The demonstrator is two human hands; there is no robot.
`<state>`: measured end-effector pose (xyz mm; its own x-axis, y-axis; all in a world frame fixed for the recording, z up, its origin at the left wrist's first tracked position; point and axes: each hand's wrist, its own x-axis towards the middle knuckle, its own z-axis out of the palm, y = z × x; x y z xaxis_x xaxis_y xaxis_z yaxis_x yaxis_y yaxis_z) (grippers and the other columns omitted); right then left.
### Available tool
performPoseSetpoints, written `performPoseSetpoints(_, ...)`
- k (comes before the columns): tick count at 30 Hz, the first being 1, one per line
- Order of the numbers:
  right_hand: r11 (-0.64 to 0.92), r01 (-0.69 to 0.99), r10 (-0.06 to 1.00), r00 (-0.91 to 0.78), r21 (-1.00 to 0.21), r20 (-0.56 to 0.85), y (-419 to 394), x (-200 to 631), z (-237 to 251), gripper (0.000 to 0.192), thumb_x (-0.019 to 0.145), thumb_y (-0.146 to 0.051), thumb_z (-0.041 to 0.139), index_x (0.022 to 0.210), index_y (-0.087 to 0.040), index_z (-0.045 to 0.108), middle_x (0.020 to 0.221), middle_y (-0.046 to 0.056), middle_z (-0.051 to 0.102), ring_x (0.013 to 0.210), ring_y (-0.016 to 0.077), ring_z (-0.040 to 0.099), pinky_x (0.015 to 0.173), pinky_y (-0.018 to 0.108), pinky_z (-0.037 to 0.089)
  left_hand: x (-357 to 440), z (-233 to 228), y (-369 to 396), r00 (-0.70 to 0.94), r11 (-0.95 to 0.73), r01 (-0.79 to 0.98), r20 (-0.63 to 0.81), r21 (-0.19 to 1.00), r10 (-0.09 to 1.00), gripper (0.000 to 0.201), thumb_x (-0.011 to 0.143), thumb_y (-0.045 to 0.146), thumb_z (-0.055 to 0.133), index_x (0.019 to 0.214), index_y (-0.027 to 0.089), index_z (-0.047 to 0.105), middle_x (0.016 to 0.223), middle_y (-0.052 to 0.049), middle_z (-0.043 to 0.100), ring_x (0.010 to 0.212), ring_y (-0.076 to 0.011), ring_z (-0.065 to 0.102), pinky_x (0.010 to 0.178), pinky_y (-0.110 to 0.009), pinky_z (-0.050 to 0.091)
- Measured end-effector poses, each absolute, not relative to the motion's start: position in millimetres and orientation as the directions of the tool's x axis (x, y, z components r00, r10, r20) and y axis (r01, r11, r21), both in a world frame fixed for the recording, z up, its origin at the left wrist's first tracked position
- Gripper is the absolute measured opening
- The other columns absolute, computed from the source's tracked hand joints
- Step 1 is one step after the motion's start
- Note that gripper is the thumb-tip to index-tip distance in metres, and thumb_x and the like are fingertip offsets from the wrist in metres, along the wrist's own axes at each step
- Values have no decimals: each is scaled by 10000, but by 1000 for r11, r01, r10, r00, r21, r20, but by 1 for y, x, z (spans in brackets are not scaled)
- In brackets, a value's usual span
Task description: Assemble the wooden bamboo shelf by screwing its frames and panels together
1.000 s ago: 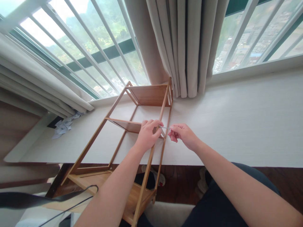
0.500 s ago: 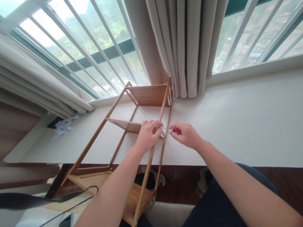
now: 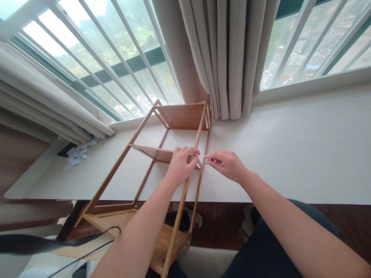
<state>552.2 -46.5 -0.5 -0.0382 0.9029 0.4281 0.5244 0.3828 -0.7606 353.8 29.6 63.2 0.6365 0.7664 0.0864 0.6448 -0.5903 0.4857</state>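
A bamboo shelf rack [image 3: 145, 166] lies tilted, its top on the white window ledge [image 3: 290, 154] and its base toward my lap. My left hand [image 3: 181, 165] grips the rack's right upright where the middle shelf [image 3: 158, 153] meets it. My right hand [image 3: 227, 165] pinches a small metal hex key [image 3: 203, 156], whose tip points into that same upright. The two hands are a few centimetres apart.
Beige curtains [image 3: 228, 58] hang behind the rack, with barred windows on both sides. Crumpled white paper [image 3: 78, 152] lies at the ledge's left end. A black strap [image 3: 58, 243] crosses the lower left. Shoes rest on the dark wood floor [image 3: 348, 224] below the ledge.
My right hand has turned at the wrist with the hex key and shifted slightly; the fingers have re-gripped. The left hand and the rack have stayed put.
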Motion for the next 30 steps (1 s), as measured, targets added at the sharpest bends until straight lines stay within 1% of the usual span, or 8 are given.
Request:
performPoseSetpoints(7, 265, 417, 938, 97, -869, 333, -47, 545, -1, 250, 944, -436, 618, 965, -228, 754, 772, 43, 711, 627, 169, 549, 668, 312, 432, 353, 64, 29, 633, -584, 650, 78, 486, 770, 203, 908, 243, 518, 1017, 279, 685, 989, 2, 668, 1019, -229, 520, 1012, -376, 381)
performPoseSetpoints(11, 181, 265, 958, 169, -947, 231, -48, 539, 0, 256, 928, -449, 633, 863, -213, 710, 720, 26, 682, 645, 169, 569, 651, 300, 432, 353, 64, 29, 633, -583, 646, 80, 493, 770, 201, 908, 244, 519, 1017, 280, 685, 976, 1, 668, 1019, -228, 520, 1011, -378, 384)
performPoseSetpoints(15, 99, 141, 964, 233, -985, 130, -47, 533, 1, 307, 899, -480, 653, 758, -208, 631, 643, 5, 620, 610, 156, 533, 620, 293, 418, 353, 63, 29, 632, -584, 645, 87, 493, 770, 200, 907, 243, 524, 1019, 283, 684, 984, 3, 671, 1024, -225, 521, 1010, -375, 387)
performPoseSetpoints(19, 38, -72, 977, 213, -997, 21, -44, 529, 1, 314, 879, -461, 656, 711, -208, 580, 612, -3, 614, 552, 136, 511, 571, 280, 417, 353, 63, 29, 632, -587, 647, 89, 487, 770, 198, 902, 235, 522, 1010, 280, 682, 991, 4, 672, 1022, -225, 519, 1010, -375, 385)
performPoseSetpoints(22, -59, -319, 987, 124, -946, -104, -40, 527, 3, 291, 823, -429, 684, 682, -203, 565, 579, -5, 607, 483, 124, 492, 494, 266, 383, 353, 63, 29, 633, -589, 645, 90, 487, 769, 202, 902, 228, 520, 1011, 280, 682, 979, 7, 670, 1013, -224, 515, 1010, -373, 381)
performPoseSetpoints(25, -223, -541, 969, -30, -811, -247, -38, 527, 6, 246, 766, -385, 706, 690, -195, 570, 577, -9, 600, 459, 111, 474, 461, 247, 355, 353, 63, 29, 638, -598, 643, 96, 479, 764, 205, 901, 221, 520, 1009, 282, 682, 976, 8, 669, 1009, -223, 516, 1006, -370, 380)
performPoseSetpoints(27, -305, -626, 946, -112, -718, -304, -38, 528, 7, 222, 749, -356, 708, 696, -189, 573, 580, -11, 590, 465, 105, 464, 458, 239, 348, 353, 63, 29, 642, -605, 642, 102, 471, 760, 205, 900, 219, 518, 1006, 281, 682, 982, 5, 668, 1014, -224, 522, 1007, -370, 380)
performPoseSetpoints(30, -391, -679, 914, -205, -622, -350, -37, 527, 5, 204, 748, -343, 688, 696, -182, 574, 578, -14, 569, 477, 103, 450, 463, 236, 347, 353, 63, 29, 645, -615, 639, 113, 462, 755, 209, 899, 215, 516, 1008, 282, 681, 979, 3, 665, 1016, -222, 532, 1011, -367, 379)
